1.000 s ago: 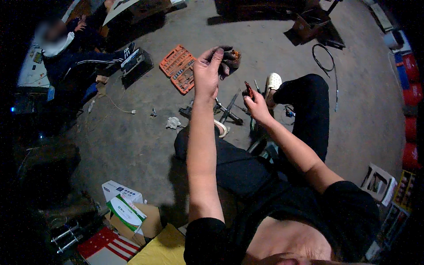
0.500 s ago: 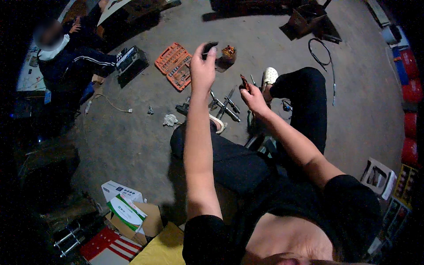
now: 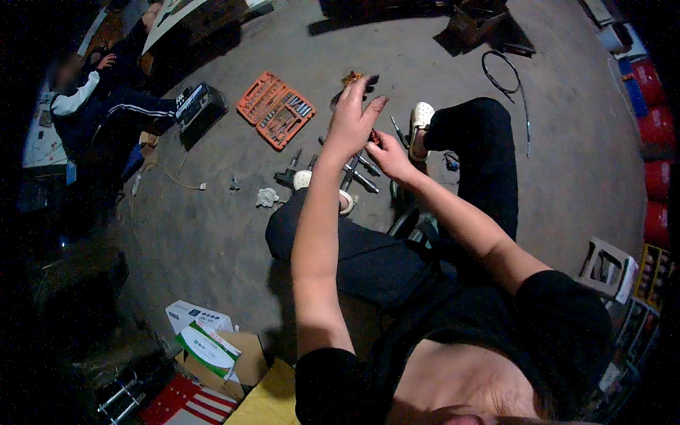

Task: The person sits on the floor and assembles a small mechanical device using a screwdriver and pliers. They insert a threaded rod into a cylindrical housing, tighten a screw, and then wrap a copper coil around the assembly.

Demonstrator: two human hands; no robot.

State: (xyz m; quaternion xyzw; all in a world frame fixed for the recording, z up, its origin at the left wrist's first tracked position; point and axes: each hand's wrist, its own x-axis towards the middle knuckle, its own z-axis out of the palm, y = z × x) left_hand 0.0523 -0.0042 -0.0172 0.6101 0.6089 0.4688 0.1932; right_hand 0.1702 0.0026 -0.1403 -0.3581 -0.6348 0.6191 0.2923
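My left hand [image 3: 352, 122] reaches out over the floor, its darkened fingers and thumb spread apart, and nothing shows in it. Just below and to its right, my right hand [image 3: 391, 157] is closed on a small dark-red thing [image 3: 375, 137] whose kind I cannot make out; my left hand partly covers it. Past my left fingers, a container of small orange-yellow pieces [image 3: 351, 77] is partly hidden. Under my hands, several dark metal tools [image 3: 366, 183] lie on the floor. To the left sits an opened orange socket-set case [image 3: 275, 111].
Another person [image 3: 85, 106] sits at the far left by a dark box [image 3: 202, 113]. A white crumpled cloth [image 3: 267, 197] and a cable plug [image 3: 202, 186] lie left of my foot. A black hose [image 3: 528, 120] curls at the right. Cartons [image 3: 234, 347] stand at the lower left.
My left hand has moved right and opened its curled fingers. My right hand has shifted slightly left and down, bringing the dark-red thing close to the left hand. The view has shifted a little.
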